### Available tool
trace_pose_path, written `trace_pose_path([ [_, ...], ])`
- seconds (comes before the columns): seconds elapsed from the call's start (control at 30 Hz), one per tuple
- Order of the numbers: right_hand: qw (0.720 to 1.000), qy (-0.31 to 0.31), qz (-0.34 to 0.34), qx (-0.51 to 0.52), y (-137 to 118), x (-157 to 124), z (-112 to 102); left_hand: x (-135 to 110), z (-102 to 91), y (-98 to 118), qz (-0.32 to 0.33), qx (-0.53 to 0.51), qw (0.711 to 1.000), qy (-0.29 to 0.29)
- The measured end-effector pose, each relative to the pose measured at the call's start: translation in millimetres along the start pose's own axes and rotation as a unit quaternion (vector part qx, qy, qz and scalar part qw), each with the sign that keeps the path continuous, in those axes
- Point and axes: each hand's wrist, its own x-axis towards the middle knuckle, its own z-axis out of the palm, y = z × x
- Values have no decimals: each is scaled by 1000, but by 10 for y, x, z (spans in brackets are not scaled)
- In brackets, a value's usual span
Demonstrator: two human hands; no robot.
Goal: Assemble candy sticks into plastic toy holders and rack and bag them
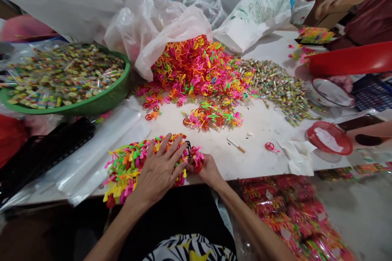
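Note:
Bright rows of small plastic toys (125, 167) lie at the table's front edge, packed along a black rack (188, 145) of which only the end shows. My left hand (159, 171) rests flat over these rows with its fingers spread. At the right end of the rows, my right hand (208, 169) is closed on a small red and pink plastic toy (198, 164), its fingertips partly hidden. Beyond my hands sits a small heap of similar toys (212, 116). A larger pile (199, 69) spills from a clear plastic bag (171, 24) behind it.
A green basin (113, 100) of small wrapped pieces stands left, above clear plastic sheets (92, 163) and black racks (45, 151). More small pieces (278, 85) lie right, near a cigarette (235, 145) and red basket (346, 147). Another person's hand (333, 4) shows far right.

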Motion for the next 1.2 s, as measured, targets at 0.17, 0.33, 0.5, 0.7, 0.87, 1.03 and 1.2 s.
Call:
trace_pose_path([
  [0.17,977,-9,-87,-195,-83,31,11,-2,-6,-5,-4,-6,1000,-4],
  [0.33,938,-45,-80,-334,-88,-24,105,36,0,32,-4,-16,1000,25],
  [0.5,968,-42,-71,-238,-176,274,-422,98,27,99,-16,-19,998,59],
  [0.7,840,154,-5,-520,-600,1103,-1272,127,47,127,-10,-5,999,52],
  [0.87,820,116,19,-560,-701,1268,-1300,102,3,121,-6,6,998,59],
  [1.03,905,163,-16,-392,-536,828,-1104,72,1,100,2,1,999,55],
  [1.2,995,49,17,-81,-104,415,-523,60,51,69,2,1,998,57],
])
